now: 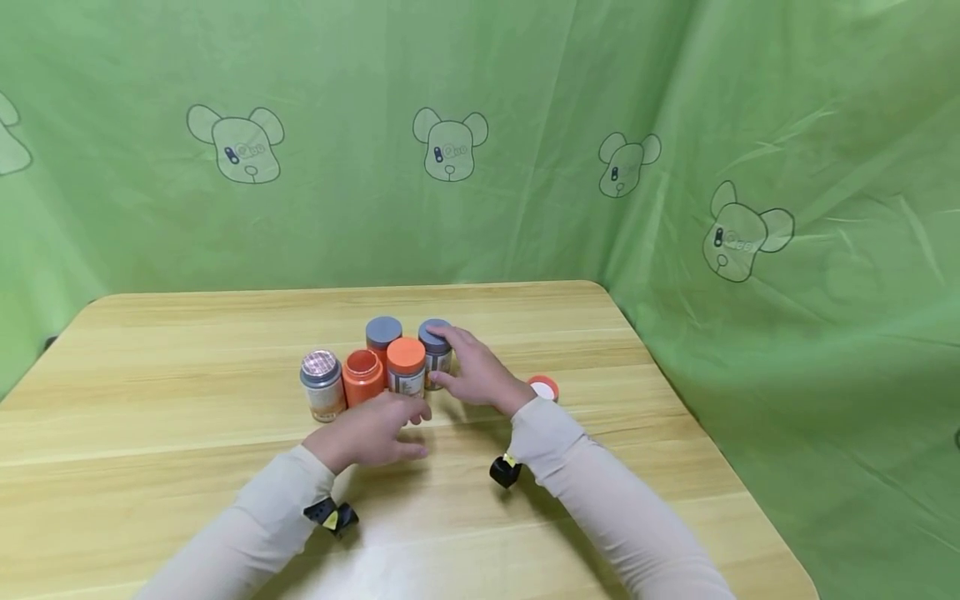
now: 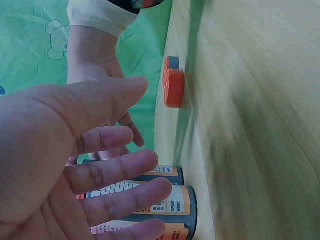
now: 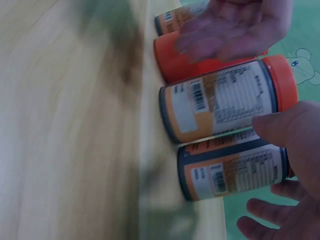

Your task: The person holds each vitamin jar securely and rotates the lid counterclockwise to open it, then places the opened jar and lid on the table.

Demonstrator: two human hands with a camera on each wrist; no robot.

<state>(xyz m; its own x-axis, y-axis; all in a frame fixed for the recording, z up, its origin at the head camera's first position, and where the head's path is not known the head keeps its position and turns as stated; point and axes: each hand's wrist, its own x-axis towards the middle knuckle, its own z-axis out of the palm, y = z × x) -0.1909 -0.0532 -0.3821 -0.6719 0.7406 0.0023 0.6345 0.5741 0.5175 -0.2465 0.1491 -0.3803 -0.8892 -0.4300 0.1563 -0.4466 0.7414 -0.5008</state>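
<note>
Five jars stand in a cluster on the table. At the right, a grey jar with a grey lid [image 1: 436,354] has my right hand [image 1: 477,371] around it, fingers by the lid and thumb near its side; a firm hold is not evident. Beside it stands a grey jar with an orange lid [image 1: 407,367]. My left hand [image 1: 375,431] is in front of this jar, its fingers loosely spread and holding nothing. Further left are an uncovered orange jar [image 1: 363,379] and a grey jar with a shiny patterned top [image 1: 322,383]. Behind is an orange jar with a grey lid [image 1: 384,332].
An orange lid with a white inside [image 1: 544,387] lies right of the jars, by the right wrist. In the left wrist view, an orange lid [image 2: 174,88] has a grey-and-orange piece [image 2: 171,64] close behind it. Green curtains [image 1: 337,225] surround the wooden table [image 1: 187,350].
</note>
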